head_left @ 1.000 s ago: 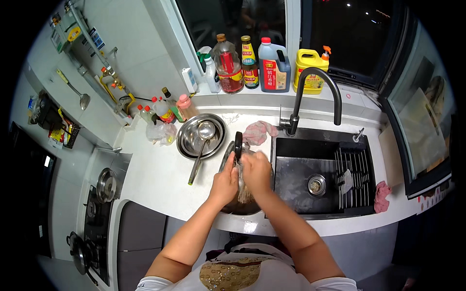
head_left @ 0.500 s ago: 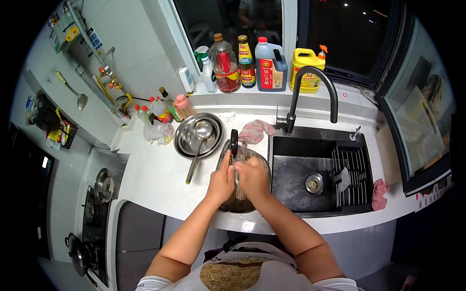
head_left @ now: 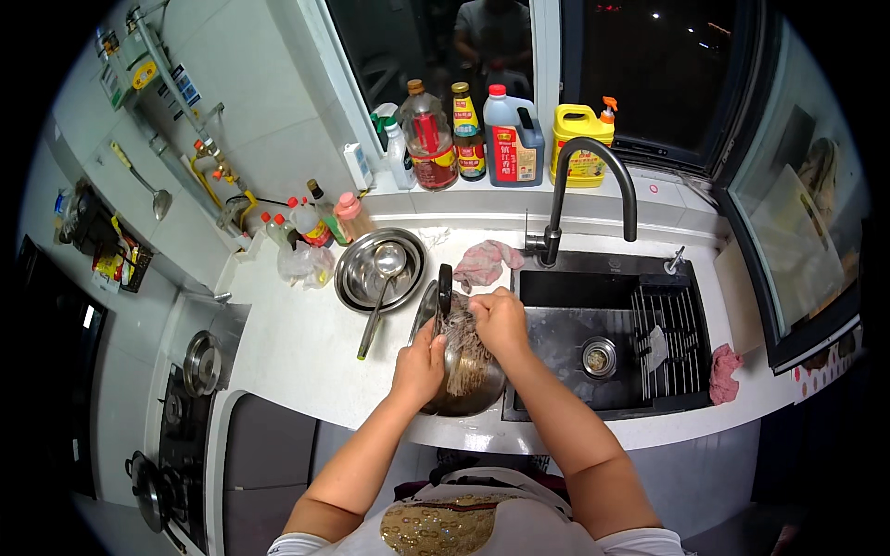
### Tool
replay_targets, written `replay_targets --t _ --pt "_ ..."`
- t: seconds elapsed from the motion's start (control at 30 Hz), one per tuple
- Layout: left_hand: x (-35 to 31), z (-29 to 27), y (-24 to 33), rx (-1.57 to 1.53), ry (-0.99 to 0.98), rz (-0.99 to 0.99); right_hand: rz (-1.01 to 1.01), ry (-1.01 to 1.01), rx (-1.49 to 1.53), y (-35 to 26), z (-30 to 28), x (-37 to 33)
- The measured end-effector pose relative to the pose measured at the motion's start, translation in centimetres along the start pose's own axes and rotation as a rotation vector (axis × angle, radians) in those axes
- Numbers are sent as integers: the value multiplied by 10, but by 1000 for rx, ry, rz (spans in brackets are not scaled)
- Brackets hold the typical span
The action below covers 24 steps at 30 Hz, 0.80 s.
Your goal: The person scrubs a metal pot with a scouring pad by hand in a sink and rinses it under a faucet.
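Note:
A shiny round metal piece [head_left: 482, 394], a lid or pan whose exact kind I cannot tell, rests at the counter's front edge left of the sink. A black handle [head_left: 445, 283] stands up at its far side. My left hand [head_left: 419, 368] closes around the metal piece just below that handle. Against the metal surface lies a grey-brown, stringy scrubbing cloth [head_left: 469, 352]. Its upper right part is pinched in my right hand [head_left: 501, 322], fingers curled. Part of the metal rim is hidden behind my hands.
Left of my hands, nested steel bowls [head_left: 345, 278] hold a ladle [head_left: 389, 260]. A pink cloth [head_left: 484, 264] lies beyond. The black sink [head_left: 556, 371] with its faucet [head_left: 556, 213] and drying rack [head_left: 669, 343] is at right. Bottles [head_left: 428, 139] line the sill.
My right hand has moved right and slightly up, away from my left hand, exposing more of the stringy cloth. My left hand has shifted slightly down. The view has tilted a little.

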State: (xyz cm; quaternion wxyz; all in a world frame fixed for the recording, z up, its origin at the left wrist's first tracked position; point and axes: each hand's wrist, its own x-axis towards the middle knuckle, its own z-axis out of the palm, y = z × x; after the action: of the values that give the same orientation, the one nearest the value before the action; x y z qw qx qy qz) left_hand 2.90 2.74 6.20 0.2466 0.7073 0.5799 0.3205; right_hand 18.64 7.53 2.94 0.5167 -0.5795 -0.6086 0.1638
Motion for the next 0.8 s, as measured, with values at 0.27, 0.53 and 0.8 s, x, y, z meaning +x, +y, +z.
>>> replay_targets --t 0.27,0.53,0.8 --pt "6 -8 -4 7 -43 34 143 -388 409 -4 1 18" --pt "5 -7 -3 -61 -87 -17 349 -287 409 -18 4 26" --pt "1 -9 1 -54 -85 -1 335 -187 327 -29 8 22"
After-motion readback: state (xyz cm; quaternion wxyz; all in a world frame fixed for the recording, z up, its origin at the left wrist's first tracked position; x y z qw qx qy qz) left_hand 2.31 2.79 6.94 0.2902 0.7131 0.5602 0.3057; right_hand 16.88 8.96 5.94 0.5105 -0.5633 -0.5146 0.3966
